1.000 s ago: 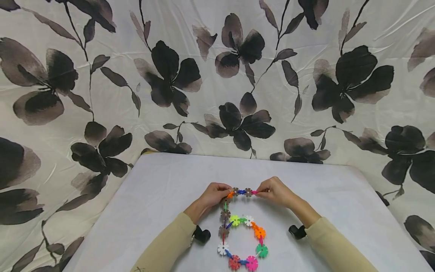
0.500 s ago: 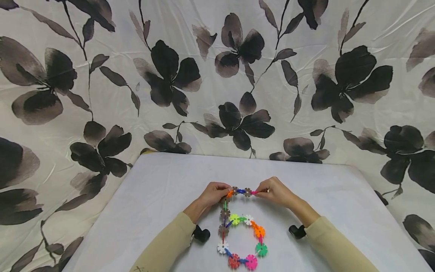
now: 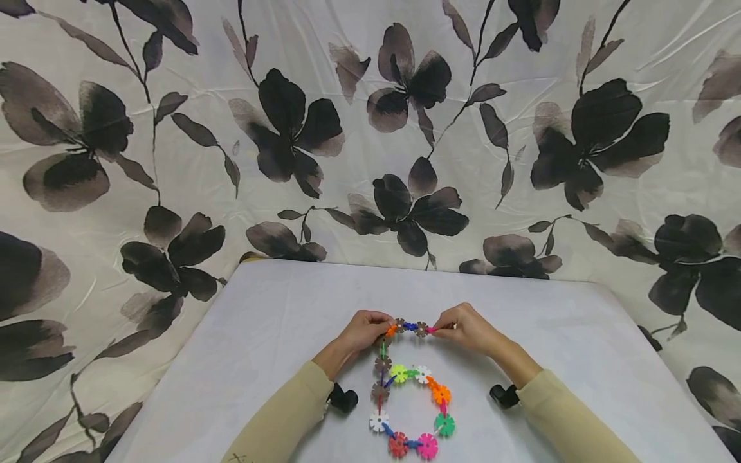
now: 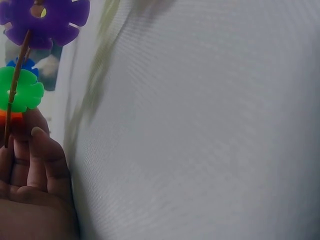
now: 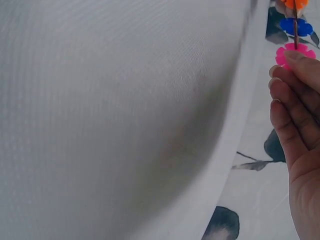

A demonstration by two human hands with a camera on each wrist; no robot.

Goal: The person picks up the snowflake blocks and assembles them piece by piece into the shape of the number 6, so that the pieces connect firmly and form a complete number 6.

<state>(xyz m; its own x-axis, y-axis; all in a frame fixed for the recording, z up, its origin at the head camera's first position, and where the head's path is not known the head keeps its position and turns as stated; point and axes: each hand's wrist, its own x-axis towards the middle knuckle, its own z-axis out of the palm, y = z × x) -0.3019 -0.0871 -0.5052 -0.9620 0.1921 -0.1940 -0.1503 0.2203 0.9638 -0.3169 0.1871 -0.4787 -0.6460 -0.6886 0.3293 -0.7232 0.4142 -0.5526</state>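
Note:
A chain of notched plastic interlocking discs, with a pink disc [image 3: 428, 445] at its bottom, forms a closed ring with an upright side and a short top bar. My left hand [image 3: 363, 332] pinches the orange disc [image 3: 391, 330] at the top left corner. At the bar's right end, my right hand [image 3: 467, 329] pinches a pink disc [image 5: 282, 56] between thumb and fingers. Beyond that one, a blue disc [image 5: 296, 27] shows in the right wrist view. A green disc [image 4: 27, 90] and a purple disc [image 4: 55, 20] rise above my left fingers in the left wrist view.
White cloth covers the table [image 3: 278, 302]. Behind its far edge hangs a floral curtain [image 3: 347, 148]. Black wrist devices, one at the left cuff [image 3: 344, 399] and one at the right cuff [image 3: 506, 396], sit beside the sleeves.
My right hand and the pink disc it pinches have shifted very slightly left and down. The left hand keeps its hold, and the rest of the chain looks almost the same.

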